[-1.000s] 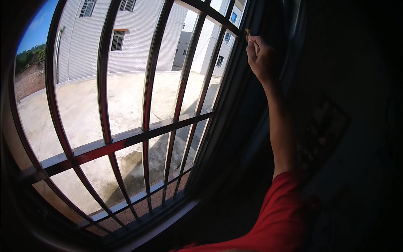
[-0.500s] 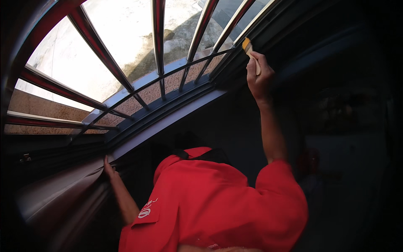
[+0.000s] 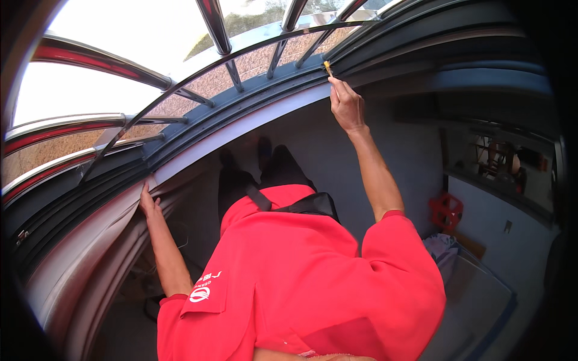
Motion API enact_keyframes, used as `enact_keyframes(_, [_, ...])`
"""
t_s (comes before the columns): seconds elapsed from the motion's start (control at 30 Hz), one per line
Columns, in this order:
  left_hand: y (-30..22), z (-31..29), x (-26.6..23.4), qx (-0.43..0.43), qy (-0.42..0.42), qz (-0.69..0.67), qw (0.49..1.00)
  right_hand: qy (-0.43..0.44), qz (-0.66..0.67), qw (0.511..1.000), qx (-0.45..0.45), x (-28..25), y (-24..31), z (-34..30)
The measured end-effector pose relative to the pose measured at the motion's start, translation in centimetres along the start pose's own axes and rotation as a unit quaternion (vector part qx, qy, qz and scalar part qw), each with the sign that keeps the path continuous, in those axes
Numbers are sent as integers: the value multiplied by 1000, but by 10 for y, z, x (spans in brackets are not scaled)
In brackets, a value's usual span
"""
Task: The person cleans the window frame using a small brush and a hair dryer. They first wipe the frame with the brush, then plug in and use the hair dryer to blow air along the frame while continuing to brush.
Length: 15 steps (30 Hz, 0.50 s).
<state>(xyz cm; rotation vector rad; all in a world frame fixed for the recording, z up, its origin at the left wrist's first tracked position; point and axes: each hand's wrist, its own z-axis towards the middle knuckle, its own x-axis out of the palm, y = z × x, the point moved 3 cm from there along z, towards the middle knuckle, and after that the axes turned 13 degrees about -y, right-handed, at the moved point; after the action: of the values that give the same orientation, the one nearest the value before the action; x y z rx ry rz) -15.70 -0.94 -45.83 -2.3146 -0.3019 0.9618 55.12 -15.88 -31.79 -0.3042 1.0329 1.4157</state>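
A small flat paintbrush [image 3: 327,65] with yellow bristles is pinched in my right hand [image 3: 347,107], its tip at the right corner of the dark window track [image 3: 253,95]. Low on the left, my left hand [image 3: 150,203] lies against the pinkish-grey curtain [image 3: 105,225], beside the end of the pale sill [image 3: 241,123]. Its fingers look stretched upward, with the thumb apart. The curtain hangs in folds to the left of that hand and below it.
Shiny metal bars [image 3: 108,63] cross the window opening, with a curved rail [image 3: 198,75] along their lower part. Dark window frame [image 3: 445,45] runs off to the right. At the lower right are a red object [image 3: 446,210] and a clear-sided container with a blue edge [image 3: 481,295].
My view has shifted and the room looks brighter. The brush has moved from up along the right-hand frame down to the track's corner. My left hand stays by the curtain.
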Motion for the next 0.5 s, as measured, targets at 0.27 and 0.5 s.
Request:
enact_keyframes(0.27, [6,17,-1,-22,-21,-37,999,-10,72,997,17,63,14,-23])
enact_keyframes(0.5, [10,25,2,-46,-4,-41,998,-4,-100,995,0,75,-21,-22])
